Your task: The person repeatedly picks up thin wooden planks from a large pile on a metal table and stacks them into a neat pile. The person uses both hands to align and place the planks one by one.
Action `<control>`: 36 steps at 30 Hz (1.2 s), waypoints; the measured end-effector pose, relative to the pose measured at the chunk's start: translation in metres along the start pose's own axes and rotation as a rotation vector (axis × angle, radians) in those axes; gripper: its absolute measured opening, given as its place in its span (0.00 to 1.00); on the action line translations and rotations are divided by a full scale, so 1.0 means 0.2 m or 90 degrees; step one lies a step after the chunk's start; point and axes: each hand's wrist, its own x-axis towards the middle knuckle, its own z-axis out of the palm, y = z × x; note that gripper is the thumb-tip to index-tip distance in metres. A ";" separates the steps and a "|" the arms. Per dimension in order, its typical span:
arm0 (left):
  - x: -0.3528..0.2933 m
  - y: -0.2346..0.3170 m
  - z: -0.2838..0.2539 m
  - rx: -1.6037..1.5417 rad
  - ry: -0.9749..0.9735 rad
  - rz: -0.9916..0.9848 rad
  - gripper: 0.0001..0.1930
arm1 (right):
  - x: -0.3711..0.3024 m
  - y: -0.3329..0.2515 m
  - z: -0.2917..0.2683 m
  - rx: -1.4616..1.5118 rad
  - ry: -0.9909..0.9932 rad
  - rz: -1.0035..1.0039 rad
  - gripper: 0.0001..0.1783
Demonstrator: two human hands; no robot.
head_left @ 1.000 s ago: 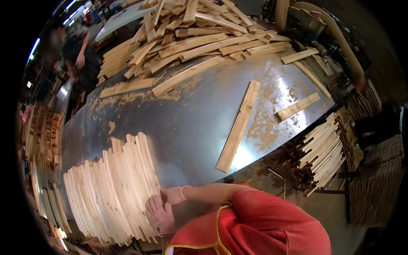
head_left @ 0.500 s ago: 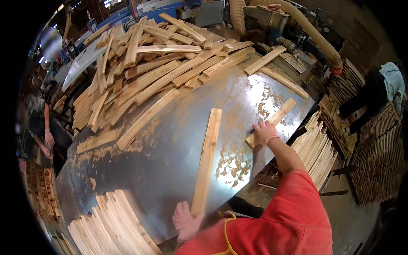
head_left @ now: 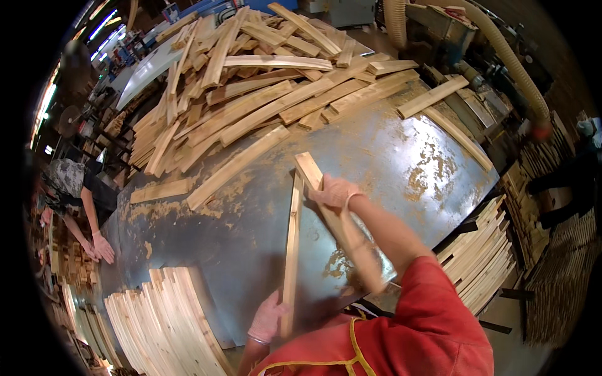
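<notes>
My left hand (head_left: 268, 318) is closed on the near end of a narrow wooden board (head_left: 291, 250), which now stands on its edge. Gripped in my right hand (head_left: 337, 190) is a second wooden board (head_left: 347, 235), slanting down toward my body, its near end smeared by motion. The far ends of the two boards meet or overlap in front of me; I cannot tell whether they touch. Both hands are gloved and work above a metal table (head_left: 219, 250) dusted with sawdust.
A big heap of loose boards (head_left: 251, 94) covers the table's far side. One neat stack of boards (head_left: 166, 319) stands near left, another stack (head_left: 480, 250) right of the table. A co-worker's hands (head_left: 100, 247) are at the left edge. A ribbed hose (head_left: 511, 56) hangs far right.
My right hand has lifted its board off the table's right side and brought it left beside the other. My left hand has taken hold of its board and tipped it on edge.
</notes>
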 end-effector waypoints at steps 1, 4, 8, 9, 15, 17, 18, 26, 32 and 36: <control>-0.03 -0.02 -0.03 0.052 -0.002 0.009 0.31 | -0.02 -0.09 0.09 0.136 -0.066 0.023 0.43; -0.05 0.03 -0.07 0.582 0.087 -0.126 0.33 | -0.15 -0.23 0.56 0.298 -0.066 -0.006 0.36; 0.03 -0.12 -0.04 0.789 0.419 -0.049 0.26 | -0.46 -0.58 0.85 0.284 -0.225 0.044 0.36; 0.01 -0.12 -0.07 0.727 0.432 -0.048 0.24 | -0.45 -0.53 0.98 0.196 -0.163 -0.048 0.37; -0.57 -0.36 -0.36 0.809 0.649 0.050 0.25 | -0.53 -0.38 0.73 0.300 -0.148 -0.036 0.35; -0.71 -0.58 -0.62 0.848 0.688 -0.034 0.34 | -0.45 -0.17 0.59 0.406 -0.116 0.045 0.37; -0.73 -0.72 -0.76 0.863 0.739 -0.055 0.37 | -0.40 -0.04 0.51 0.456 -0.101 0.083 0.38; -0.35 -0.28 -0.54 1.057 0.790 -0.119 0.37 | 0.10 0.74 -0.30 0.836 0.211 0.149 0.13; 0.53 0.26 -0.03 0.945 0.484 0.074 0.43 | 1.05 1.12 -1.01 0.938 0.340 0.132 0.18; 1.11 0.80 0.20 0.984 0.383 0.204 0.41 | 1.70 1.42 -1.30 1.025 0.413 0.142 0.26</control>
